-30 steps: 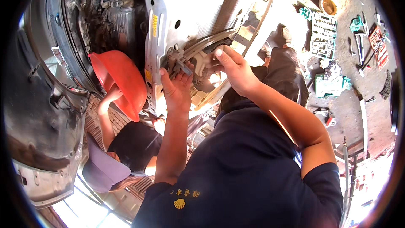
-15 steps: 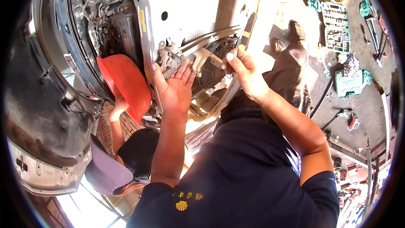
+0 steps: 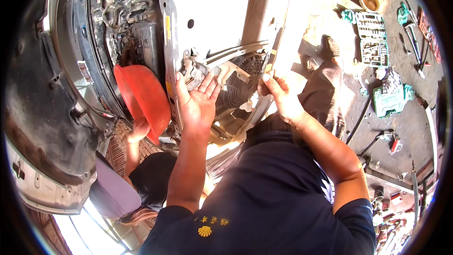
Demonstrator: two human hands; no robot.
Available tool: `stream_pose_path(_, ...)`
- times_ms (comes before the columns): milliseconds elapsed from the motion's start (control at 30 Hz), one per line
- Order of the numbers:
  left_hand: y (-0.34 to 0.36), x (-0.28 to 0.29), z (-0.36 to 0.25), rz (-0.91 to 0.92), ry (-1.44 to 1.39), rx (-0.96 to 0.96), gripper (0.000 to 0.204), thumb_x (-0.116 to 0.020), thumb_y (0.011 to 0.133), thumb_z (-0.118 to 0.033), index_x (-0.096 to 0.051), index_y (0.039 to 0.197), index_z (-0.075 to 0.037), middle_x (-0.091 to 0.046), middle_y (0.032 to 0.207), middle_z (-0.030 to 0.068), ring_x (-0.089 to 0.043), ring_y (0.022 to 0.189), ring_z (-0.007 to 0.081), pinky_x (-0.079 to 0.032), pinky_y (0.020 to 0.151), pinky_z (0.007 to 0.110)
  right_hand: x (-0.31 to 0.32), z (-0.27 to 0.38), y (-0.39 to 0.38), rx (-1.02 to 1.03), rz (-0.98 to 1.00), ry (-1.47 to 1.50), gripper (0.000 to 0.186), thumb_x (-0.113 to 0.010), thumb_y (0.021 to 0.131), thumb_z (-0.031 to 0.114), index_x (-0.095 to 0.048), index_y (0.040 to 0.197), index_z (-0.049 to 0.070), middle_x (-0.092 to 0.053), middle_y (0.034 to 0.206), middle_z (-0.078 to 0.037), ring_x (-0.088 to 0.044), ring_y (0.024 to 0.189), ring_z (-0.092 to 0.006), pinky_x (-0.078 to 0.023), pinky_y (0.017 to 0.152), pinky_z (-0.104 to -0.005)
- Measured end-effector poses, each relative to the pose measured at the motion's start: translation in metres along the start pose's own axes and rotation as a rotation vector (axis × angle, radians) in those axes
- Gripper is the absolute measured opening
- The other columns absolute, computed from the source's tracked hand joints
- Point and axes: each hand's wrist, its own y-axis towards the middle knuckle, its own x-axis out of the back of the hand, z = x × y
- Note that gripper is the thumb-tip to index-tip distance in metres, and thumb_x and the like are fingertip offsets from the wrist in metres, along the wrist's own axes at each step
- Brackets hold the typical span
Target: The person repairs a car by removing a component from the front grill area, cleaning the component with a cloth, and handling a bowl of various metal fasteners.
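Palm up with fingers spread, my left hand (image 3: 198, 104) rests just below a metal latch (image 3: 191, 68) on the car's front panel (image 3: 193, 14). To its right my right hand (image 3: 283, 99) has thumb and forefinger pinched together at the edge of the frame, near a cream metal bracket (image 3: 229, 73); whatever is between the fingertips is too small to make out. Behind the bracket a dark round fan grille (image 3: 243, 85) shows, with a curved metal bar (image 3: 236, 52) running above it.
A co-worker's hand (image 3: 139, 127) is at a red plastic basin (image 3: 144, 101) beside the engine (image 3: 132, 19). The raised hood (image 3: 47, 113) fills the left. On the floor at right lie socket cases (image 3: 373, 38), a green toolbox (image 3: 387, 99), long tools (image 3: 413, 42) and a round container (image 3: 368, 1).
My right hand has moved a little down and to the right, away from the bracket. My left hand's fingers have uncurled from below the latch. The view has shifted slightly.
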Motion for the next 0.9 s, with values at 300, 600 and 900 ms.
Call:
stream_pose_path(300, 0.001, -0.003, 0.000, -0.060, 0.050, 0.012, 0.099, -0.062, 0.090, -0.083, -0.049, 0.150, -0.006, -0.057, 0.144, 0.0203, -0.048, 0.144, 0.0335, -0.031, 0.124, 0.044, 0.001, 0.007, -0.003, -0.084, -0.078, 0.055, 0.029, -0.059, 0.112, 0.033, -0.064, 0.105, 0.006, -0.062, 0.088, 0.000, -0.053, 0.082, -0.0110, -0.044, 0.080, -0.0290)
stream_pose_path(600, 0.005, -0.002, -0.002, -0.105, 0.095, 0.006, 0.106, -0.052, 0.091, -0.088, -0.047, 0.153, -0.002, -0.061, 0.142, 0.0240, -0.054, 0.140, 0.0371, -0.028, 0.126, 0.046, -0.003, 0.023, 0.004, -0.102, -0.028, 0.012, 0.031, -0.060, 0.112, 0.035, -0.064, 0.104, 0.005, -0.062, 0.089, -0.001, -0.055, 0.084, -0.0112, -0.046, 0.082, -0.0289)
stream_pose_path(900, 0.007, -0.003, -0.001, -0.091, 0.127, -0.007, 0.097, -0.055, 0.089, -0.088, -0.052, 0.152, -0.014, -0.066, 0.136, 0.0171, -0.058, 0.134, 0.0338, -0.034, 0.118, 0.045, 0.001, 0.067, -0.002, -0.194, -0.036, -0.198, 0.034, -0.061, 0.111, 0.039, -0.064, 0.104, 0.006, -0.067, 0.092, -0.003, -0.057, 0.083, -0.0112, -0.048, 0.078, -0.0286)
